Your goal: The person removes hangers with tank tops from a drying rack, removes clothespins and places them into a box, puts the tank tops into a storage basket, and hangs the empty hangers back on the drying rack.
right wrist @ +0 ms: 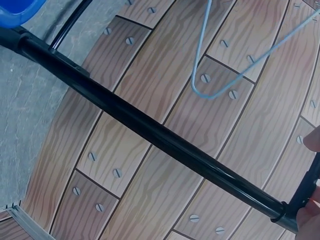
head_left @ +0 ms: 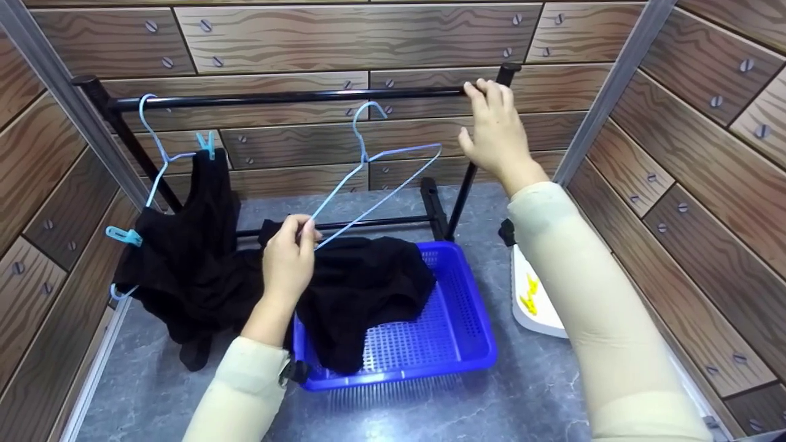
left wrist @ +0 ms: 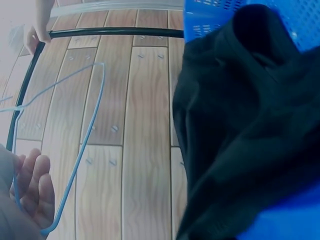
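Observation:
My left hand (head_left: 288,261) grips a light blue wire hanger (head_left: 362,164) by a lower corner, above the blue basket. The hanger's hook stands just below the black top bar of a clothes rack (head_left: 295,96), apart from it. At the bar's right end, my right hand (head_left: 498,132) holds the rack, thumb and fingers on either side of the bar in the right wrist view. A black garment (head_left: 368,276) lies partly over the blue basket (head_left: 482,344). On the left, a black sleeveless garment (head_left: 184,264) hangs on another blue hanger (head_left: 161,166), with blue clothespins (head_left: 207,145) at its straps.
A white tray (head_left: 540,322) with yellow clothespins (head_left: 529,298) sits on the grey floor, partly behind my right forearm. Wood-patterned walls (head_left: 430,37) close in the back and both sides. The rack's right leg (head_left: 463,202) stands behind the basket.

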{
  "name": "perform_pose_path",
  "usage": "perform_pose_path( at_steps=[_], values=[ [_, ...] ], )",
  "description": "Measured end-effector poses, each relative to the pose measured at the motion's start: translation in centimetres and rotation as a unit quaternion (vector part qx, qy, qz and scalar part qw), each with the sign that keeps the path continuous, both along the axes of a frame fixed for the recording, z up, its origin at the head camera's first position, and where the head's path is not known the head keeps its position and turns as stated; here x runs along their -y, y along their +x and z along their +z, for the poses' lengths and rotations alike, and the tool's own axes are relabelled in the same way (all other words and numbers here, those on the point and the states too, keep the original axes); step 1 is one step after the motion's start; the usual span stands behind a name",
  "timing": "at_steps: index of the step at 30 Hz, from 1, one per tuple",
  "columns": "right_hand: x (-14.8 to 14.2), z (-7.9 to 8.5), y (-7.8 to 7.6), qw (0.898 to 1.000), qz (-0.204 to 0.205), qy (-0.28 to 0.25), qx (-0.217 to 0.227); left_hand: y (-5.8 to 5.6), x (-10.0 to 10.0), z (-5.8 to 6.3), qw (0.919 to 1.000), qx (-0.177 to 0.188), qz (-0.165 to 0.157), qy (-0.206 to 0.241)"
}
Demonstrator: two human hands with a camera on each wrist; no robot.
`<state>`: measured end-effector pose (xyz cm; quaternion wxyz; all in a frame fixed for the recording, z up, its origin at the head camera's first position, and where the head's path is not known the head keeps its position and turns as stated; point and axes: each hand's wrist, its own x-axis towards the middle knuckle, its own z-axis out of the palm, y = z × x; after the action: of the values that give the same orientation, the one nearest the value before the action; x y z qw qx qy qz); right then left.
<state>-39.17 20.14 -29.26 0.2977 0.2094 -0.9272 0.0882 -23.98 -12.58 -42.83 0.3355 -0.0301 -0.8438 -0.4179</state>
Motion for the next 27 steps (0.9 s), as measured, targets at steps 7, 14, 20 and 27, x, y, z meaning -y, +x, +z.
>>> perform_pose_path(
  at_steps=[7,14,20,27],
  values=[
    [0.2,0.0,-0.1,1.0,-0.001,-0.001,0.001,-1.2,-1.5,1.4,0.9997,-0.001,0.02,0.012],
    [0.2,0.1,0.0,1.0,-0.008,-0.006,0.009,-2.6,-3.4,2.2,0.9988,0.003,0.016,0.046],
    [0.4,0.1,0.0,1.0,-0.012,-0.016,0.002,-3.7,-5.6,2.9,0.9963,0.008,-0.002,0.086],
    [0.6,-0.2,-0.2,1.0,-0.018,-0.021,-0.011,-4.6,-8.9,2.8,0.9893,0.024,-0.046,0.137]
  ],
)
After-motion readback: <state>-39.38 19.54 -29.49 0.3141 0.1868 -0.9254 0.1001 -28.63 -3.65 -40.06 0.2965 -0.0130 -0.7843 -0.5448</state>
